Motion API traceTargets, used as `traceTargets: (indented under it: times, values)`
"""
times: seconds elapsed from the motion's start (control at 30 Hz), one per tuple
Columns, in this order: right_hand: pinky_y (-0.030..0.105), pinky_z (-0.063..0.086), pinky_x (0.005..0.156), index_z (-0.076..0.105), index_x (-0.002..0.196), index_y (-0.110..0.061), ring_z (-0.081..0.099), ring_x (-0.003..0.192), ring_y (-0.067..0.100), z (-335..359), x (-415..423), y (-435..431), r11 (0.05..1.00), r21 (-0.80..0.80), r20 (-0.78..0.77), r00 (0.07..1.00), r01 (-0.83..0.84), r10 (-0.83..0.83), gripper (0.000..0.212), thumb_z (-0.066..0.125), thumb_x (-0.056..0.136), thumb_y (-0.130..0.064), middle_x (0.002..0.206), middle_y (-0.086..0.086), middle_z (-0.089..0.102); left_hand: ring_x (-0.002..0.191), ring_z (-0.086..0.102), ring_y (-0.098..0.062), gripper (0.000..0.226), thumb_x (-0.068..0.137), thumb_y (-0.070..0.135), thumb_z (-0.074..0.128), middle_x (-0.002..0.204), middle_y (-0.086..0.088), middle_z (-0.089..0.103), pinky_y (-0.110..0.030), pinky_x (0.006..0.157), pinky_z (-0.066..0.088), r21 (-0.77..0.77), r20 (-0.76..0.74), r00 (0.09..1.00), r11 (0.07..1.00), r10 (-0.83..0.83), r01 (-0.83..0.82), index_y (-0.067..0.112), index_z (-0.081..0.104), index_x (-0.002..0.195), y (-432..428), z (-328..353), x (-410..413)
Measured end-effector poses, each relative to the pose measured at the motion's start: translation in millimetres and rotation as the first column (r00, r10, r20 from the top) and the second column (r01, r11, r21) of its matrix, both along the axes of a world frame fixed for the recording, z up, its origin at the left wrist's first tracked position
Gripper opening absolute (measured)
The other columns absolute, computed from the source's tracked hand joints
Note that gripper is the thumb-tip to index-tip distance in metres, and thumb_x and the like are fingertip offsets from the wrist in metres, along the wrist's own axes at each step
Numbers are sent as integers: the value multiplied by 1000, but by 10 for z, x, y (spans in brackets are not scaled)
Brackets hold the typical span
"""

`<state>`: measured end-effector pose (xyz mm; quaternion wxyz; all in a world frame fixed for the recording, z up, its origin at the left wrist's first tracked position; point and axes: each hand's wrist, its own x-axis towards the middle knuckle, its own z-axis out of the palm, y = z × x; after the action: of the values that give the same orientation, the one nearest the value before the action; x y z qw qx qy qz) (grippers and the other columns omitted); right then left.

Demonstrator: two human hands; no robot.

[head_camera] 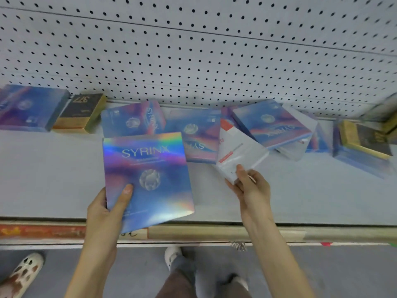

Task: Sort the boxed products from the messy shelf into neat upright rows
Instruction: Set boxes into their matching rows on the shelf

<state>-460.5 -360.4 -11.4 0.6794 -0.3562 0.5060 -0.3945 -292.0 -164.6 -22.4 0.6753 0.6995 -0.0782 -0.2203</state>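
Pegboard wall (193,50) at the back, pale shelf (43,179) in front, and it's a mess. The pile of boxes (272,123) lies flat and overlapping along the far edge, with a black-and-gold box (81,110) at far left. Your left hand (107,209) grips the near-left corner of a holographic SYRINX box (148,179), thumb across its face, over the shelf's near edge. Your right hand (251,188) pinches the near corner of a white box (238,155) resting against the pile. No upright row in sight, so I'd say you've barely started.
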Motion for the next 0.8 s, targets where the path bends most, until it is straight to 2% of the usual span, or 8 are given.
traceTargets:
  times: [0.13, 0.3, 0.4, 0.47, 0.5, 0.63, 0.7, 0.8]
  values:
    - [25, 58, 67, 54, 82, -6, 62, 58, 9, 44, -428, 128, 1000, 27, 17, 1000, 9, -9, 15, 66, 90, -11, 58, -2, 58, 73, 67, -1, 9, 91, 18, 61, 84, 14, 75, -15, 63, 55, -21, -7, 1000, 999, 29, -29, 19, 69, 94, 1, 49, -292]
    - [31, 60, 74, 54, 82, -6, 62, 61, 10, 72, -1152, 230, 998, 51, 75, 997, -25, 21, 14, 64, 91, -10, 63, 0, 62, 74, 68, -9, 9, 91, 20, 61, 85, 12, 75, -21, 63, 57, -36, -19, 999, 999, 27, -28, 19, 69, 94, -104, 82, -876]
    - [28, 60, 71, 59, 93, -1, 71, 81, 17, 88, -1713, 307, 995, 66, 153, 986, -71, 60, 10, 64, 88, -8, 91, 9, 73, 82, 69, -7, 14, 92, 17, 60, 96, 10, 74, -20, 69, 56, -67, -9, 999, 997, 38, -38, 18, 68, 103, -217, 105, -1361]
    - [28, 59, 72, 61, 104, 0, 72, 91, 21, 92, -2126, 344, 995, 57, 201, 977, -80, 67, 26, 66, 81, -11, 104, 12, 73, 97, 67, -14, 26, 93, 18, 60, 115, 0, 70, -29, 84, 55, -77, -14, 999, 996, 50, -51, 14, 63, 118, -269, 84, -1726]
    - [29, 58, 73, 60, 111, -1, 72, 96, 24, 98, -2339, 362, 995, 51, 227, 972, -80, 67, 36, 68, 78, -13, 108, 13, 72, 99, 66, -16, 28, 93, 19, 60, 118, -2, 69, -30, 85, 55, -81, -25, 998, 995, 50, -52, 14, 62, 120, -289, 72, -1921]
    - [38, 59, 79, 47, 131, -13, 68, 105, 29, 95, -3195, 441, 999, 20, 272, 961, -48, 41, 64, 71, 73, -8, 116, 10, 71, 88, 67, -14, 13, 93, 20, 60, 102, 4, 72, -21, 69, 56, -72, -40, 999, 997, -25, 22, 22, 67, 104, -447, 5, -2714]
    - [40, 59, 82, 42, 136, -21, 67, 109, 28, 106, -3598, 493, 1000, -8, 243, 970, -16, 18, 71, 72, 73, -6, 118, 7, 70, 95, 67, -21, 11, 93, 19, 60, 102, 3, 72, -31, 79, 58, -67, -56, 995, 994, -86, 83, 21, 67, 102, -573, -1, -3122]
    - [30, 59, 72, 37, 138, -33, 68, 107, 20, 156, -4126, 512, 999, -34, 147, 988, 43, -38, 85, 77, 66, -12, 115, 0, 71, 109, 64, -34, 18, 92, 25, 62, 112, -7, 71, -56, 95, 49, -60, -87, 979, 982, -183, 178, 18, 66, 108, -832, 26, -3693]
